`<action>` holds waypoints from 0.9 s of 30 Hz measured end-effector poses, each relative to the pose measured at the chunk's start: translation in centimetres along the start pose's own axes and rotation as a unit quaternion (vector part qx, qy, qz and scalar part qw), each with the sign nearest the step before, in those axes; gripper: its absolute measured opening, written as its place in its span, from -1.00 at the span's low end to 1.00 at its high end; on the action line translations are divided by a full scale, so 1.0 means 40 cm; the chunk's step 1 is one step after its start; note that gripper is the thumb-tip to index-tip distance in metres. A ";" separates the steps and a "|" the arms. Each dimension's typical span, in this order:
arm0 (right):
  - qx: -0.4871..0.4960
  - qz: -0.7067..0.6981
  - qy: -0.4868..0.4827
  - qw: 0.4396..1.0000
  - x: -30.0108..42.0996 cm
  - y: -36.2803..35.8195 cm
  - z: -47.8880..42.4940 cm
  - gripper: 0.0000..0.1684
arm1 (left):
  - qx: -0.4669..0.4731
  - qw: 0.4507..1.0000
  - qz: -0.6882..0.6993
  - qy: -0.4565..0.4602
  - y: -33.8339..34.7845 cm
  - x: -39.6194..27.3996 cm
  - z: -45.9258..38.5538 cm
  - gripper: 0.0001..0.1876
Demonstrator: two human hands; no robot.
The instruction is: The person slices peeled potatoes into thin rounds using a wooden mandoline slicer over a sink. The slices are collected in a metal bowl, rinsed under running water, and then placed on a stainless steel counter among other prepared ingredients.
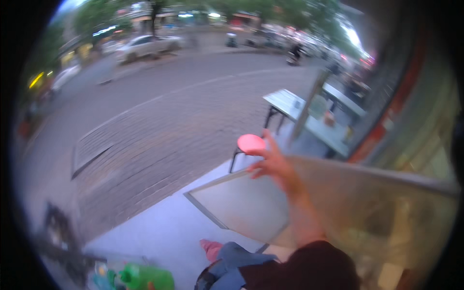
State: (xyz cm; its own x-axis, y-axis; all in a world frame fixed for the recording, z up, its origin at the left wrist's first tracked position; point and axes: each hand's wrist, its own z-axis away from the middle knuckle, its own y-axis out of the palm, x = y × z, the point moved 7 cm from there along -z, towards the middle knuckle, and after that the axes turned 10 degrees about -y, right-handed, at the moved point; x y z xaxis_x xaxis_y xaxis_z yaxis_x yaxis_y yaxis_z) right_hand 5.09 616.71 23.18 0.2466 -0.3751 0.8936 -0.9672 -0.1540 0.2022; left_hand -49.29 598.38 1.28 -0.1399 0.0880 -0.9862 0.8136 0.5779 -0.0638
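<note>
My right hand (273,163) reaches out from a dark sleeve (308,268), fingers spread and nothing in them. Behind the fingertips in the picture stands a stool with a round red seat (250,144) and dark legs; I cannot tell any contact. Beneath the hand and forearm is a pale panel with a grey border (250,203), perhaps a mat on the floor. A translucent panel (344,203) stretches to the right of the forearm. My left hand is out of view. Below, blue-grey cloth (239,255) and a pink shape (211,249), possibly a foot, show blurred.
Pale flooring (156,214) meets grey paving (152,145) along a straight edge. A light table (322,134) with small objects stands beyond the stool, near a post (308,105). A green plastic bottle (146,277) is at lower left. A motorbike rider (295,54) and parked car (139,47) are farther off.
</note>
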 end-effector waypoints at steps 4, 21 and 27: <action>0.106 0.008 -0.053 0.993 -0.183 0.166 -0.095 -0.06 | -0.014 0.992 -0.126 0.015 0.053 -0.012 -0.190 -0.01; 0.264 0.284 -0.035 0.921 -0.847 0.792 -0.934 -0.52 | 0.271 0.954 -0.103 0.073 0.703 0.042 -1.197 -0.18; 0.296 0.280 -0.026 0.913 -0.965 0.881 -1.177 -0.61 | 0.260 0.922 -0.284 0.048 0.725 0.067 -1.465 -0.16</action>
State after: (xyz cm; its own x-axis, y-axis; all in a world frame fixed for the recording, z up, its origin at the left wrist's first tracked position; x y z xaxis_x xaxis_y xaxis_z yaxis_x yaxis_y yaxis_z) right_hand -41.42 668.79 14.68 -0.2587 -0.5870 0.7672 -0.7436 -0.3860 -0.5460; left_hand -59.14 662.94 5.73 -0.6562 -0.0224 -0.7543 0.7503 0.0879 -0.6553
